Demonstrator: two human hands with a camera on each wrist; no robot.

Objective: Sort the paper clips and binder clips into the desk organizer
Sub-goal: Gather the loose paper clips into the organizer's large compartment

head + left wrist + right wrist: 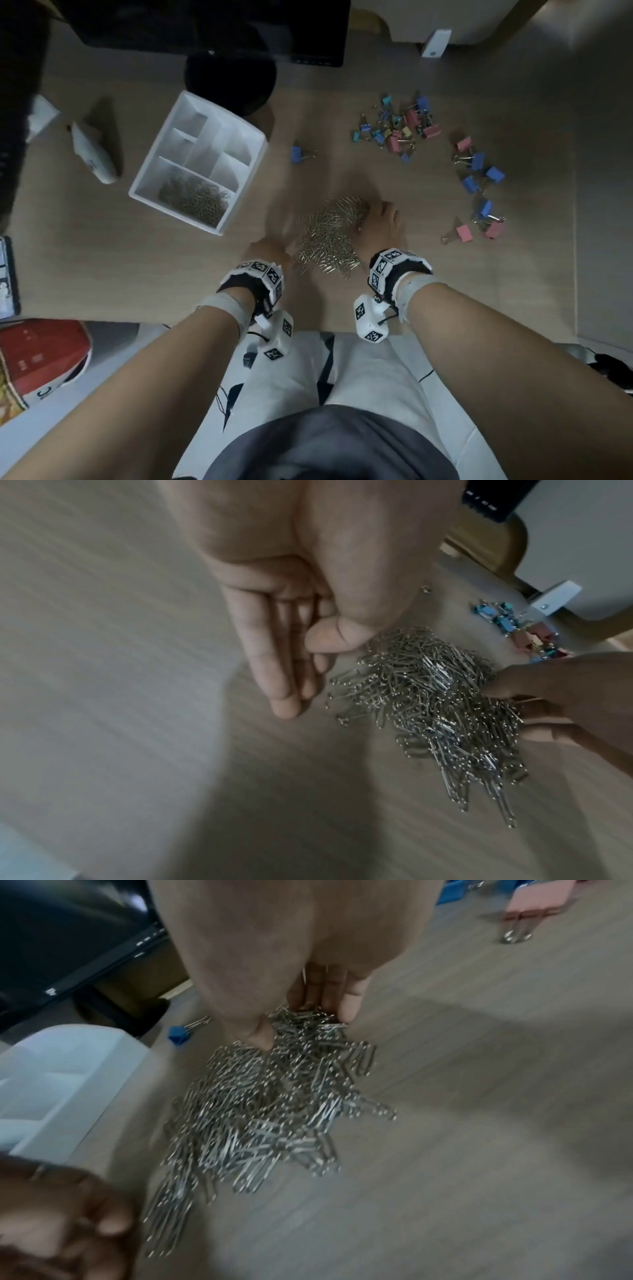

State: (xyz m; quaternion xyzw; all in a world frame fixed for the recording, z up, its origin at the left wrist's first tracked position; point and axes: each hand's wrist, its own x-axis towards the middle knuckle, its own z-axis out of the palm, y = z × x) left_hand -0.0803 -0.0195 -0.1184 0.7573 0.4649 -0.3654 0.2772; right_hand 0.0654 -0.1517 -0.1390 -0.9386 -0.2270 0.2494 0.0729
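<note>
A heap of silver paper clips [329, 236] lies on the desk between my hands. My left hand [270, 248] is at the heap's left edge; in the left wrist view its fingers [284, 674] are straight and hold nothing. My right hand [382, 219] presses against the heap's right far side, with its fingertips [342, 1007] and thumb pushed into the paper clips [274, 1110]. The white desk organizer [147, 171] stands to the left, with paper clips [195, 198] in its front compartment. Coloured binder clips [397, 126] lie scattered at the back right.
A second cluster of blue and pink binder clips [479, 185] lies right of the heap, and one blue binder clip [299, 154] lies behind it. A monitor base [229, 82] stands behind the organizer, with a white object [92, 154] to its left.
</note>
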